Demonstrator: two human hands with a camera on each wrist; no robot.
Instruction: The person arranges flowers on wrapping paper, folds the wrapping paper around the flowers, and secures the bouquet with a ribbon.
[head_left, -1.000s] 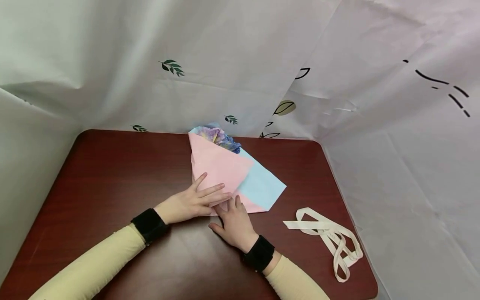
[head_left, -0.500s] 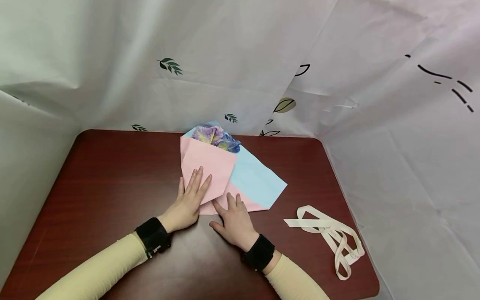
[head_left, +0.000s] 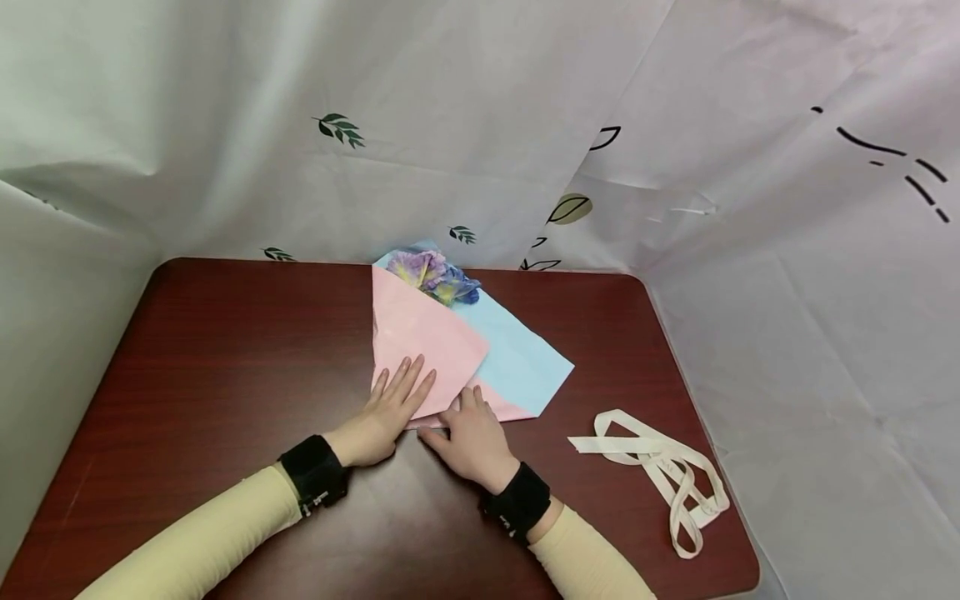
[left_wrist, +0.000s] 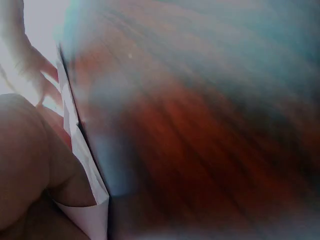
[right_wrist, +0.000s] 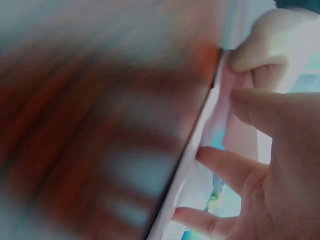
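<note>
A pink and blue sheet of wrapping paper (head_left: 427,333) lies folded around a bunch of purple and blue flowers (head_left: 435,277), whose blooms stick out at the top. Its left side is folded over as a pink flap, while the blue inside (head_left: 525,358) shows on the right. My left hand (head_left: 382,419) rests on the lower left of the flap with fingers spread and straight. At the bottom fold, my right hand (head_left: 474,442) touches the paper, its fingertips partly under the flap's edge. The right wrist view shows straight, spread fingers (right_wrist: 230,170) along the paper's edge.
A loose cream ribbon (head_left: 660,467) lies in loops on the brown table (head_left: 225,350), to the right of the paper. White sheeting (head_left: 450,108) with leaf prints hangs behind the table and along its sides.
The pink flap shifted left and then back right, its corner now over the blue. My left hand drew back from the right hand and now lies flatter on the flap. The right hand barely moved.
</note>
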